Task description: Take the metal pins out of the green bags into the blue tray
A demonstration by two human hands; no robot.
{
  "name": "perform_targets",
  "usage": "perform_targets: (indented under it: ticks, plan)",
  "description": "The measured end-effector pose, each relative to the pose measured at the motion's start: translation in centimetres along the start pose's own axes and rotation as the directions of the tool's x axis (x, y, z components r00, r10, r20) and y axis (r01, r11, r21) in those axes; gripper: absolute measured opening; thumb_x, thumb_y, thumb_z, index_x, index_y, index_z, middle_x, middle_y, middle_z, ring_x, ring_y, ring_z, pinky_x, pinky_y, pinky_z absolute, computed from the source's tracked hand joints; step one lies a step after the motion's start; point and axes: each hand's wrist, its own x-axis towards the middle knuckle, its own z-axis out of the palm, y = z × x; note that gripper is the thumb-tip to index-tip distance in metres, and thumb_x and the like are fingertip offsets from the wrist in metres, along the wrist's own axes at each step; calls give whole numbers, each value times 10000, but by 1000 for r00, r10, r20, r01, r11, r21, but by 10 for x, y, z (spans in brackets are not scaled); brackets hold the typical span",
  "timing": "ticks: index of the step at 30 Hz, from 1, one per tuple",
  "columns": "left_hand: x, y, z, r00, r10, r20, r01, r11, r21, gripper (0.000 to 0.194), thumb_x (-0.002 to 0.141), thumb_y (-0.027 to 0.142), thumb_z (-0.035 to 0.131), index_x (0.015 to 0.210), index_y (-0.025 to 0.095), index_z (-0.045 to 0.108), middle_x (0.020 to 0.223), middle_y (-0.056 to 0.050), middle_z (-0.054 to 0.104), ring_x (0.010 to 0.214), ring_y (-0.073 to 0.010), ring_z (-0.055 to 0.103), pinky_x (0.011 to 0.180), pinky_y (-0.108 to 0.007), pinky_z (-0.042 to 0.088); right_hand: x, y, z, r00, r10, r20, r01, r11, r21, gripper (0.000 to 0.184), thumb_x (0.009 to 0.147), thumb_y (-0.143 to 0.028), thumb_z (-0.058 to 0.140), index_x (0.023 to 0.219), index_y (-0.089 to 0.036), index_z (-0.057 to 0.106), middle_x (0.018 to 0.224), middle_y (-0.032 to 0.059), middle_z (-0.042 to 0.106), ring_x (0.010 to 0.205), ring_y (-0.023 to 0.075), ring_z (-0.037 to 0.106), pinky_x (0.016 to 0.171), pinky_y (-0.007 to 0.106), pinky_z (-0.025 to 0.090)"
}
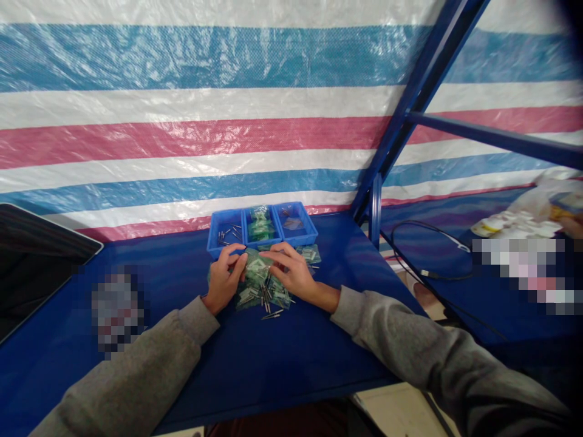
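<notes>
Left hand: its thumb and forefinger (228, 278) bend toward each other at the left edge of the green packets (255, 267); from my far post I cannot tell whether they pinch.
Right hand: its fingers (294, 272) curve over the same packets, perhaps to steady them from the other side; the grip is hidden from me.
Green packets: piled on the blue table (255, 370), between the hands, just before the tray.
Thin pieces: some lie loose (273, 314) at the pile's near edge.
Blue tray (301, 238): behind the pile, probably for easy reach; its compartments seem to separate kinds: thin pieces left, green packets middle, clear brownish packets (292, 223) right.
Writing: I can read none; the package (117, 309) at left is pixelated.
</notes>
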Motion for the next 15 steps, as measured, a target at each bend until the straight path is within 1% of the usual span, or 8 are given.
perform_targets:
  ticks: [3,5,8,10,12,15]
  plan:
    - [0,-1,0,1000,-20,-10,20,1000,-8,268,857,348,487,1078,196,481,472,90,486,391,-80,467,439,-187,354,-1,1,1,997,-76,27,76,997,-13,254,862,-206,503,1076,-218,640,1007,66,514,706,109,515,699,269,468]
    - [-1,-2,0,999,-33,-17,33,999,-30,265,859,353,483,1072,195,489,489,89,492,394,-76,483,434,-181,357,-1,2,1,995,-94,25,94,995,-11,231,869,-221,500,1042,-209,653,995,65,519,699,105,516,706,269,468]
    - [-1,-2,0,999,-33,-17,31,996,-78,266,876,360,447,1070,190,507,503,85,493,407,-72,493,442,-177,371,1,0,1,995,-96,1,96,995,-5,213,877,-242,493,1004,-187,655,971,71,552,810,138,545,759,278,461]
    - [-1,-2,0,1000,-10,0,10,994,-106,286,898,366,390,1056,175,533,527,67,514,429,-73,499,465,-182,389,3,-2,0,997,-76,-16,76,997,-2,205,883,-264,486,966,-172,650,921,70,581,839,152,549,764,278,454]
    - [-1,-2,0,999,24,31,-21,996,-92,319,910,368,354,1029,159,564,556,46,537,457,-76,505,498,-188,405,5,-3,0,999,-25,-34,25,1000,-13,212,889,-294,476,895,-161,642,814,52,587,754,144,541,703,260,446]
    - [1,-5,-1,995,63,77,-64,998,8,293,875,365,437,992,154,603,545,41,537,477,-83,506,528,-190,409,6,-4,-1,997,65,-49,-68,997,-46,256,892,-331,464,779,-157,614,660,11,540,613,121,485,611,234,404]
